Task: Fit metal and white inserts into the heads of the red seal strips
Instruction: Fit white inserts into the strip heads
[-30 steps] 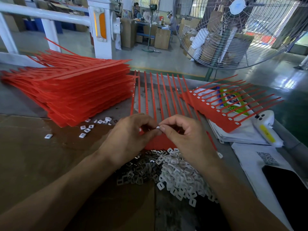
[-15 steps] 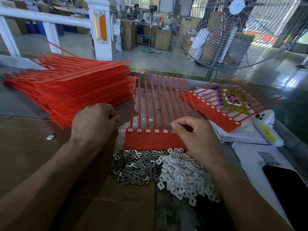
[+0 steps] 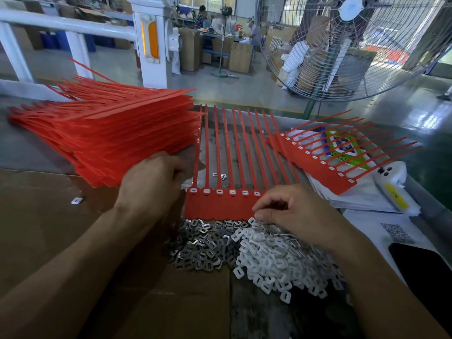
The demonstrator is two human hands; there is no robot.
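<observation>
Right hand [image 3: 296, 211] at the near edge of the red seal-strip comb [image 3: 220, 204]: fingers [image 3: 260, 214] curled down, tips together where the white inserts [image 3: 274, 255] begin; whether they pinch one I cannot tell. Left hand [image 3: 151, 184] lies at the comb's left end, against the foot of the stacked red strips [image 3: 110, 133]; its fingers are tucked forward out of sight, grip unclear. The comb lies flat on the worktop [image 3: 24, 152], tails pointing away; six heads [image 3: 225, 192] along the near bar show pale inserts, the ones further right hidden behind the right hand. The metal inserts [image 3: 200, 245] are heaped just left of the white heap, the two touching. A second comb [image 3: 318, 162] lies on papers to the right; a stray white piece [image 3: 76, 200] sits on the cardboard. Risks, as I judge them: an insert seated crooked or a head skipped under the covering hand; loose pieces scattering if the heaps are brushed; the comb sliding if the left hand lets go.
</observation>
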